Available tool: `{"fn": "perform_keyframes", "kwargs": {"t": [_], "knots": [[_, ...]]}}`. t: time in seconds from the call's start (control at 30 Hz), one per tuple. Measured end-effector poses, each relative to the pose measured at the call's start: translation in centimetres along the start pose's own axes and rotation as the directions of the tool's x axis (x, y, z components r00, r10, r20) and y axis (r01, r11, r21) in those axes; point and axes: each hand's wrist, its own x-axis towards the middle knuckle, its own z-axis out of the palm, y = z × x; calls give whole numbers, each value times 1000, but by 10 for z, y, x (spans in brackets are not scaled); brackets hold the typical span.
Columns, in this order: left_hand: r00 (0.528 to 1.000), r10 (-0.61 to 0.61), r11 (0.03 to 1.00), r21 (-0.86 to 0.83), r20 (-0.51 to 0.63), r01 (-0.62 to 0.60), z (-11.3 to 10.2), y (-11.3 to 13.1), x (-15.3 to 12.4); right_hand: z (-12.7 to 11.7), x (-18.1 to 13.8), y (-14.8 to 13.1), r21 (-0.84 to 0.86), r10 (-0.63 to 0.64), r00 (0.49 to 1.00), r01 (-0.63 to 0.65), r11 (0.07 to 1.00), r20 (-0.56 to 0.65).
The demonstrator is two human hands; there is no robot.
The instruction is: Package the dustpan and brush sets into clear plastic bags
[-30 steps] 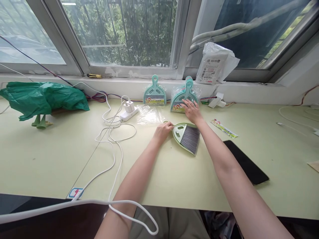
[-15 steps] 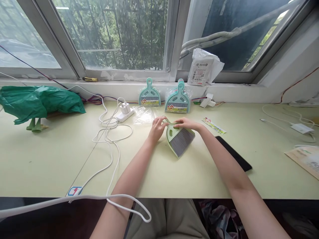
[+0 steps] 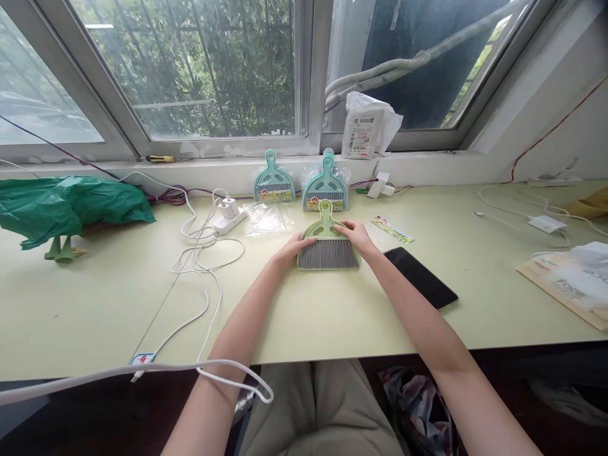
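Note:
A green hand brush and dustpan set [image 3: 329, 254], the brush with grey bristles nested in the pan, stands with its handle up and bristles down near the middle of the desk. My left hand [image 3: 293, 246] grips its left edge, thumb across the front. On the other side my right hand [image 3: 353, 234] holds the upper right shoulder, fingers on the front by the handle. Just behind it stands a wrapped stack of blue-green brush sets [image 3: 327, 183]; a single wrapped blue-green set [image 3: 274, 180] leans to the left of that stack.
Clear plastic wrap [image 3: 268, 220] and a printed label strip [image 3: 392, 229] lie on the desk [image 3: 308, 323]. A black tablet [image 3: 420, 275] is by my right forearm. White cables [image 3: 206, 269] and a power strip [image 3: 230, 221] are at left, beyond them a green bag [image 3: 71, 206].
The green set has turned from tilted to upright, handle on top. My left hand has moved from the handle down to its left edge. The view has shifted slightly right.

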Motion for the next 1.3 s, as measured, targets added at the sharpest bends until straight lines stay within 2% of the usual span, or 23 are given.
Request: {"fn": "perform_keyframes", "kwargs": {"t": [0.03,0.1,0.13,0.2,0.23,0.3,0.33,0.4,0.5,0.6,0.67,0.77,0.87,0.93,1.03,1.17,1.23,1.3], "knots": [[1000,1,1000,3,-22,-1,-1,-1,-1,-3,0,2,-60,-14,1000,14,998,-8],[998,-9,1000,-3,-68,9,-4,-3,-1,-10,1,7,-285,-51,995,26,958,-81],[996,-16,1000,-13,-91,14,-7,-3,0,-16,1,10,-436,-75,987,6,900,-140],[992,-16,999,-33,-128,11,-14,-4,1,-28,1,18,-692,-115,960,-100,715,-257],[990,-11,999,-40,-141,6,-17,-5,2,-34,2,23,-755,-99,949,-173,632,-301],[987,3,999,-51,-163,-12,-22,-5,4,-43,3,33,-791,16,931,-318,522,-364],[985,18,998,-58,-170,-28,-24,-6,4,-46,4,38,-797,72,925,-359,486,-373],[981,56,995,-71,-188,-70,-25,-8,5,-47,5,44,-821,106,935,-348,453,-338],[966,107,988,-80,-237,-130,-25,-10,6,-38,5,45,-851,0,973,-203,484,-232],[935,124,980,-106,-331,-168,-27,-11,10,-27,4,41,-832,-94,979,-102,545,-181],[897,112,973,-136,-428,-186,-30,-11,13,-20,4,38,-805,-140,984,-8,593,-113],[811,101,957,-166,-576,-237,-38,-11,17,-15,5,38,-741,-203,979,138,657,2],[737,111,940,-171,-667,-296,-48,-11,20,-11,4,43,-740,-219,975,122,662,-36],[710,123,931,-167,-694,-325,-53,-12,20,-9,4,46,-759,-178,984,96,645,-28],[701,136,929,-156,-700,-336,-56,-14,20,-8,2,45,-729,-132,986,163,665,101],[720,154,936,-134,-677,-327,-56,-15,21,-7,0,37,-589,-217,937,343,732,275],[726,169,937,-119,-666,-327,-56,-15,21,-6,-2,35,-628,-216,947,320,709,239],[731,164,943,-113,-662,-314,-56,-15,21,-6,-3,35,-712,-147,981,194,674,129]]}}
